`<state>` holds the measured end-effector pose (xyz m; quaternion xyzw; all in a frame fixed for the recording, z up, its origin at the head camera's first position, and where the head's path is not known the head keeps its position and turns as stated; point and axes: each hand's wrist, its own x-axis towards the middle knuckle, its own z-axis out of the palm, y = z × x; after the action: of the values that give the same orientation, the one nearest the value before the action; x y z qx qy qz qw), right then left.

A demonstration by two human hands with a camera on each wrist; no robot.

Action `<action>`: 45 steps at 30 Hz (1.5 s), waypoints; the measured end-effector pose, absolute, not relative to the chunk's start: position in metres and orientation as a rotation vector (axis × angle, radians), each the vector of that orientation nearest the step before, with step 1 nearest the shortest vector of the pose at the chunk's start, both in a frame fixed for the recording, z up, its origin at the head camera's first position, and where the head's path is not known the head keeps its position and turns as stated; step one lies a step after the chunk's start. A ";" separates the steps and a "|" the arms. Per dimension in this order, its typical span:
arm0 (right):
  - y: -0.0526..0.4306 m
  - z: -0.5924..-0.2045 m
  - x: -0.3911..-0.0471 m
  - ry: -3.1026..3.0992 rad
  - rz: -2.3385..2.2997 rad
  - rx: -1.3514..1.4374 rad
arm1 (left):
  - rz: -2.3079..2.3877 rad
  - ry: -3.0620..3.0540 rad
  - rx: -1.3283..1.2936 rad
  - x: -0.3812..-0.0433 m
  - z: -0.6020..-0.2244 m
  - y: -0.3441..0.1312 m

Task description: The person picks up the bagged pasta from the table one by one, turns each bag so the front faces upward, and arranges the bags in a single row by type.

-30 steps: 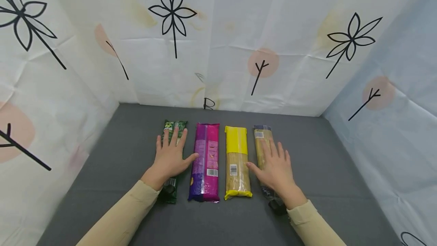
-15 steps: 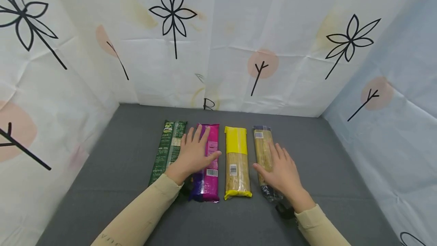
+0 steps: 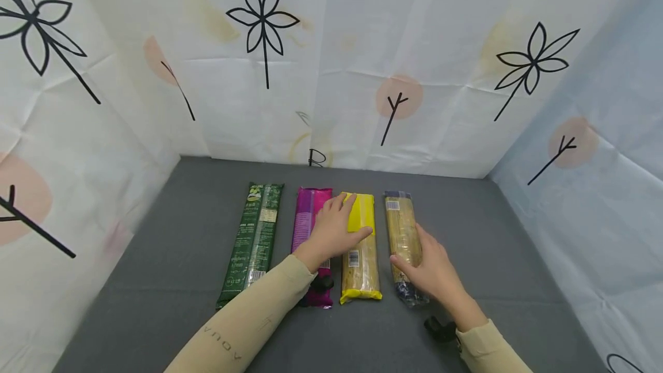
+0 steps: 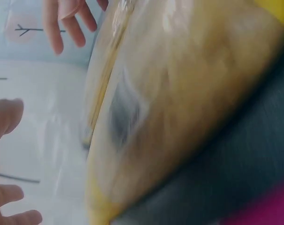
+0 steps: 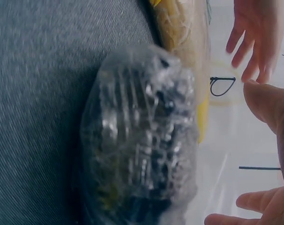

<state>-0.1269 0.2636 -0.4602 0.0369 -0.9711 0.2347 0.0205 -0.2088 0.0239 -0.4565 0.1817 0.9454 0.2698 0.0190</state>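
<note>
Four long packets lie side by side on a grey cloth: a green spaghetti packet (image 3: 252, 235), a purple-pink packet (image 3: 303, 226), a yellow-ended pasta packet (image 3: 362, 258) and a clear pasta packet with dark ends (image 3: 401, 229). My left hand (image 3: 334, 232) hovers over the purple and yellow packets, fingers spread and holding nothing. The left wrist view has the yellow-ended packet (image 4: 179, 93) beneath it. My right hand (image 3: 435, 269) is at the right side of the clear packet, thumb over its lower half and spread from the fingers. In the right wrist view that packet's crinkled end (image 5: 142, 126) appears close up.
White patterned cloth walls (image 3: 352, 45) stand behind and at both sides of the grey surface (image 3: 497, 258). A black wrist device (image 3: 440, 328) sits beneath my right wrist.
My left hand has moved right, from the green packet across the purple one toward the yellow one. My right hand has shifted slightly right and nearer to me, uncovering more of the clear packet.
</note>
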 end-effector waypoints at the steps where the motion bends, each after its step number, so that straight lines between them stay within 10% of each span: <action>1: 0.264 -0.460 -0.126 -3.013 0.765 0.101 | 0.879 2.918 0.556 -0.210 -0.458 0.029; 15: 0.271 -0.466 -0.119 -3.059 1.074 -0.163 | 1.343 2.665 0.416 -0.220 -0.469 0.096; 45: 0.269 -0.461 -0.127 -3.073 1.310 -0.323 | 0.828 2.798 0.632 -0.214 -0.471 0.135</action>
<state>-0.1273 0.2691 -0.4608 -0.0957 -0.9103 0.3881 -0.1073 -0.2144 0.1353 -0.4715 0.2109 0.9343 0.2766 0.0777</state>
